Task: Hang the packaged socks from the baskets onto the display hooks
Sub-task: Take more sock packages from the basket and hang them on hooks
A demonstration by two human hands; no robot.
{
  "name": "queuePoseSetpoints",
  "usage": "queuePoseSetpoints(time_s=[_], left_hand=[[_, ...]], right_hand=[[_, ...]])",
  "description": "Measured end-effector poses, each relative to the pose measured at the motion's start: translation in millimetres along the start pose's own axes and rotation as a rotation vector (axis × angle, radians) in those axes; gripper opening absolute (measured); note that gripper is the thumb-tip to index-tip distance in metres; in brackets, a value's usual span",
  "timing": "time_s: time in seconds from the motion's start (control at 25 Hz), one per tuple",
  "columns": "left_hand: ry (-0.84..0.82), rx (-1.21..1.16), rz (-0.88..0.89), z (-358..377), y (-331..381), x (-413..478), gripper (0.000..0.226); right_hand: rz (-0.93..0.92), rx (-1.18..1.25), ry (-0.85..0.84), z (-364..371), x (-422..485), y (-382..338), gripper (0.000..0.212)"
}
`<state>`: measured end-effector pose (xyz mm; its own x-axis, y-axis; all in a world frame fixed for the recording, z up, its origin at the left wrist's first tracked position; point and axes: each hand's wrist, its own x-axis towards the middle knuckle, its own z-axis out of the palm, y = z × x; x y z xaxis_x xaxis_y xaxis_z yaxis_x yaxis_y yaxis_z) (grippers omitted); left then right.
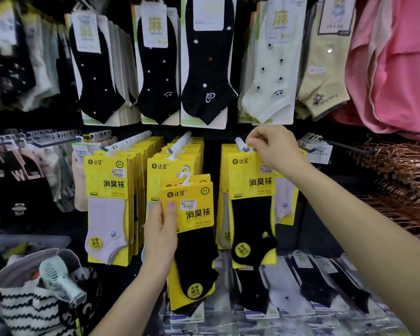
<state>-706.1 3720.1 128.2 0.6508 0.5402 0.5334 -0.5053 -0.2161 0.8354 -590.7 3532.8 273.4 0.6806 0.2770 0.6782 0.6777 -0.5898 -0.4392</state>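
two hands are working at a wall of sock packs. the left hand [161, 230] is holding a small stack of sock packs [189, 238], its fingers [171, 209] closed on the left edge of the yellow card, thumb lying flat across the front. that pack is showing a glossy yellow card header with black print, a white price sticker, a white plastic hanger curling up from the top, and a black ankle sock with a round yellow sticker near the toe. it is hovering low in front of the middle display hook [180, 144], overlapping the yellow packs hanging there.

right of the middle display hook, the right hand [274, 147] is pinching the top of a hanging black-sock pack [251, 207] at the tip of the right hook [240, 143], fingertips closed together around the hanger; the exact contact is hidden.

left of the middle display hook, a row of pale-sock packs [107, 209] is hanging on matching yellow cards. far below and left of it, a striped knit bag [34, 309] is sitting with a pale handheld fan [58, 277] on top.
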Motion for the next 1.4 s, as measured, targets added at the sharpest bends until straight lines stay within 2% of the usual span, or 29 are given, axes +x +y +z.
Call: queuePoseSetpoints(time_s=[0.16,0.28,0.4,0.56,0.6,0.76,0.84,1.0,1.2,1.4], left_hand=[[0.015,0.013,-0.033,-6,0,-1,0.024],[-0.037,0.010,-0.007,3,4,-1,0.023],[-0.084,0.001,-0.061,18,5,2,0.019],[-0.108,-0.015,-0.052,36,10,5,0.018],[-0.113,-0.021,-0.047,40,10,5,0.018],[-0.134,-0.049,-0.045,56,13,2,0.018],[-0.127,-0.078,-0.072,62,13,0,0.019],[-0.084,-0.087,-0.112,61,7,2,0.018],[0.026,-0.002,-0.061,36,-2,7,0.024],[0.007,-0.021,-0.085,8,-9,2,0.022]], right_hand=[[0.046,0.038,-0.026,10,3,10,0.015],[0.121,0.093,-0.028,19,7,15,0.013],[0.147,0.093,-0.017,21,11,19,0.012],[0.086,0.185,0.213,17,-11,16,0.012],[0.071,0.237,0.200,18,-23,14,0.016],[0.112,0.262,-0.079,31,-64,11,0.039],[0.192,0.322,-0.066,30,-65,16,0.046],[0.227,0.359,-0.041,22,-60,22,0.015],[0.184,0.364,0.045,8,-45,24,0.016],[0.238,0.275,0.048,14,-35,33,0.007]])
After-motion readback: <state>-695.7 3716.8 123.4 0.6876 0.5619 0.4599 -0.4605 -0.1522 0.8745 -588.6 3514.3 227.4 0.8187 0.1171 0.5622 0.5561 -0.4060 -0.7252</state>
